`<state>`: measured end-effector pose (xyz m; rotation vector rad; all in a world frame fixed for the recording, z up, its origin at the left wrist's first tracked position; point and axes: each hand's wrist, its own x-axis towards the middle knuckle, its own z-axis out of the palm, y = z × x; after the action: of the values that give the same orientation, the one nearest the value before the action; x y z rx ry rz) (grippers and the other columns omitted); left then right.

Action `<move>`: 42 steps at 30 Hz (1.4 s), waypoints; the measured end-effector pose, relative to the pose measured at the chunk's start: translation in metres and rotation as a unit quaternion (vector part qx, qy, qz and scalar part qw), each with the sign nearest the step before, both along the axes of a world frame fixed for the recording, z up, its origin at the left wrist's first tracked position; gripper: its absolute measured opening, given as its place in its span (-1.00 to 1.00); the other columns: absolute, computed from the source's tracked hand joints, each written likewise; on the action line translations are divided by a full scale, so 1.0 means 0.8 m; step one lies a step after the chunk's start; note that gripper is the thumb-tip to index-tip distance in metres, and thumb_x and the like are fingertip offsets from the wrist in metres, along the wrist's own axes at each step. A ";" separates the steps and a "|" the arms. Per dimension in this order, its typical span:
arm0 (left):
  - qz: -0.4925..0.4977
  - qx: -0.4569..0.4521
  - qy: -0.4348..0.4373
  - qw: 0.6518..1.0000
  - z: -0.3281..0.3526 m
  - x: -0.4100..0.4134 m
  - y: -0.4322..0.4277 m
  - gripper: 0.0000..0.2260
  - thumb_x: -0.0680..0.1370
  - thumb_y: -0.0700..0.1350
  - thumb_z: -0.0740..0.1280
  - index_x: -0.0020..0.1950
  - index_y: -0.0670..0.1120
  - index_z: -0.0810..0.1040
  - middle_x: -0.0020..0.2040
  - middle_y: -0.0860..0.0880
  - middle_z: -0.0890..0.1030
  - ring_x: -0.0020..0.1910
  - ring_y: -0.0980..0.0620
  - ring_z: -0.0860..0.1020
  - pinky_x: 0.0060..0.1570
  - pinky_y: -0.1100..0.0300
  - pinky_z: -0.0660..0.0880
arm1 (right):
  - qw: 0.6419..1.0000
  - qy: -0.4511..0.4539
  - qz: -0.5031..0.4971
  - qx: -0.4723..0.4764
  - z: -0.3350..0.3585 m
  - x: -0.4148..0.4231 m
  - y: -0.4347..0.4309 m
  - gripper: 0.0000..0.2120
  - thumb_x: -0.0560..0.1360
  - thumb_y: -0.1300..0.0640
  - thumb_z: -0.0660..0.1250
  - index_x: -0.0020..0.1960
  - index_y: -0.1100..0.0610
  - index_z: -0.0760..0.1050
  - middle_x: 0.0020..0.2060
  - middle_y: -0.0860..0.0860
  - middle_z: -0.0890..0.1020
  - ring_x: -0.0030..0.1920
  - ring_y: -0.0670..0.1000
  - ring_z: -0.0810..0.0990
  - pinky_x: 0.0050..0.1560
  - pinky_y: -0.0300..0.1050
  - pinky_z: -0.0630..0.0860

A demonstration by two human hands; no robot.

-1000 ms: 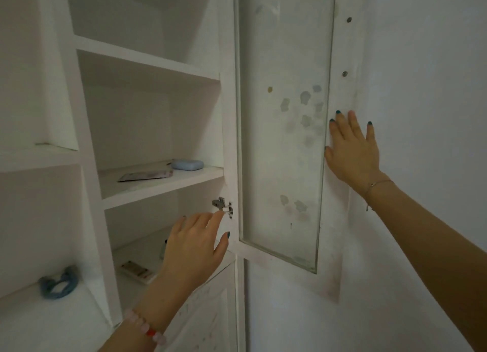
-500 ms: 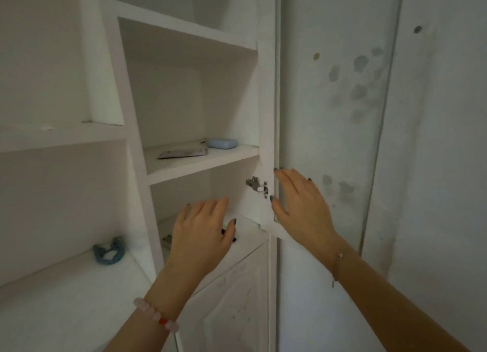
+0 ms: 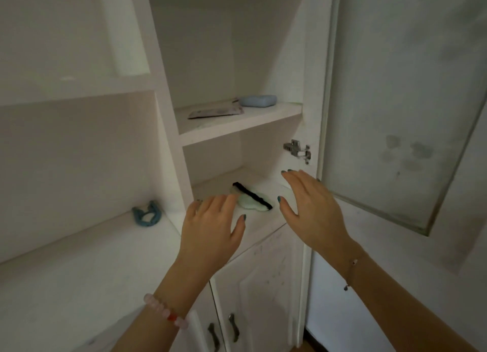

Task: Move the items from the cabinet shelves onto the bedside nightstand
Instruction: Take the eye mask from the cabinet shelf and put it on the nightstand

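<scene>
- While it holds nothing, the left hand [image 3: 210, 228] hangs at lower centre of the frame, fingers straight and loosely spread over the front of the white lower cabinet shelf [image 3: 263, 220].
- Opposite it, the right hand [image 3: 308, 207] – centre right, likewise empty, fingers straight and spread wide, fingertips inside the same shelf opening.
- Pale green soft eye mask with a black strap [image 3: 253, 203] – lying flat on the lower shelf, between the two hands; the left fingertips overlap its near end, contact cannot be told.
- Light blue rounded oblong case [image 3: 258, 100] – on the white upper cabinet shelf [image 3: 237, 130], centre of the frame.
- Flat grey printed packet [image 3: 216, 112] – same upper shelf, just beside the case on its left.
- Blue knotted fabric hair tie [image 3: 146, 216] – on the white counter [image 3: 79, 259] at left of the frame, well apart from both hands.
- Glass-panelled white cabinet door [image 3: 395, 114] – swung open, filling the right of the frame.
</scene>
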<state>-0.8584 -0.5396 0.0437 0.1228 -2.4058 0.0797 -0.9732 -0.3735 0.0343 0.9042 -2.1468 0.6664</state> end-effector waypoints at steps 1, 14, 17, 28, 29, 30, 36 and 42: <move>0.005 0.000 -0.007 1.000 -0.006 -0.005 -0.001 -0.64 0.49 0.03 0.12 0.06 -0.14 0.59 -0.14 -0.04 0.63 -0.21 -0.07 0.59 -0.15 0.03 0.51 | 1.000 -0.004 0.005 0.004 -0.007 -0.008 -0.004 -0.53 0.50 -0.02 0.10 0.30 0.21 0.43 0.20 0.14 0.54 0.24 0.15 0.49 0.19 0.15 0.46; 0.125 0.050 -0.088 0.987 -0.056 -0.121 0.021 -0.61 0.49 0.07 0.12 0.11 -0.12 0.58 -0.09 -0.04 0.65 -0.15 -0.06 0.62 -0.10 0.01 0.55 | 0.991 -0.044 0.119 0.043 -0.082 -0.153 -0.046 -0.59 0.42 0.08 0.24 0.22 0.22 0.46 0.02 0.10 0.61 0.01 0.10 0.58 0.01 -0.03 0.54; 0.154 0.065 -0.106 0.980 -0.071 -0.137 0.021 -0.61 0.49 0.07 0.12 0.13 -0.11 0.57 -0.06 -0.04 0.65 -0.12 -0.07 0.62 -0.06 -0.01 0.55 | 0.982 -0.083 0.150 0.074 -0.106 -0.188 -0.065 -0.58 0.44 0.03 0.17 0.23 0.19 0.45 0.01 0.08 0.60 0.00 0.08 0.57 -0.01 -0.01 0.54; 0.209 0.087 -0.148 0.963 -0.105 -0.141 0.008 -0.61 0.51 0.06 0.14 0.16 -0.12 0.57 0.01 -0.05 0.65 -0.05 -0.08 0.62 -0.04 -0.05 0.56 | 0.941 -0.291 0.106 0.136 -0.156 -0.266 -0.130 -0.42 0.42 -0.18 0.31 0.29 0.15 0.35 0.14 0.11 0.52 0.17 0.13 0.47 0.19 0.11 0.36; 0.209 0.084 -0.147 0.963 -0.106 -0.141 0.006 -0.61 0.51 0.06 0.13 0.16 -0.12 0.57 0.01 -0.05 0.65 -0.05 -0.08 0.62 -0.03 -0.05 0.56 | 0.939 -0.299 0.106 0.133 -0.156 -0.267 -0.133 -0.45 0.40 -0.19 0.32 0.23 0.15 0.39 0.09 0.10 0.55 0.12 0.12 0.49 0.17 0.12 0.37; 0.207 0.082 -0.145 0.964 -0.107 -0.141 0.004 -0.61 0.51 0.06 0.13 0.16 -0.12 0.57 0.00 -0.06 0.65 -0.05 -0.08 0.62 -0.04 -0.05 0.56 | 0.937 -0.308 0.109 0.126 -0.157 -0.267 -0.135 -0.49 0.39 -0.18 0.34 0.17 0.15 0.42 0.04 0.09 0.56 0.07 0.12 0.50 0.15 0.12 0.38; 0.188 0.066 -0.117 0.973 -0.108 -0.145 -0.003 -0.62 0.51 0.05 0.14 0.15 -0.13 0.58 0.00 -0.06 0.65 -0.06 -0.09 0.63 -0.07 -0.01 0.56 | 0.920 -0.365 0.143 0.015 -0.143 -0.258 -0.137 -0.42 0.31 0.04 0.50 0.26 0.14 0.39 0.06 0.10 0.48 0.07 0.10 0.44 -0.12 -0.13 0.37; 0.176 0.065 -0.111 0.976 -0.109 -0.143 -0.011 -0.62 0.50 0.05 0.14 0.14 -0.12 0.57 -0.01 -0.06 0.65 -0.06 -0.07 0.63 -0.08 -0.03 0.57 | 0.890 -0.427 0.147 -0.060 -0.130 -0.249 -0.140 -0.32 0.36 0.20 0.48 0.40 0.12 0.26 0.10 0.10 0.47 -0.03 0.02 0.49 -0.11 -0.18 0.38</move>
<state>-0.9724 -0.5480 -0.0438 0.6324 -2.5847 0.1036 -1.1727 -0.4856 -0.0700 0.9846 -2.6828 1.5655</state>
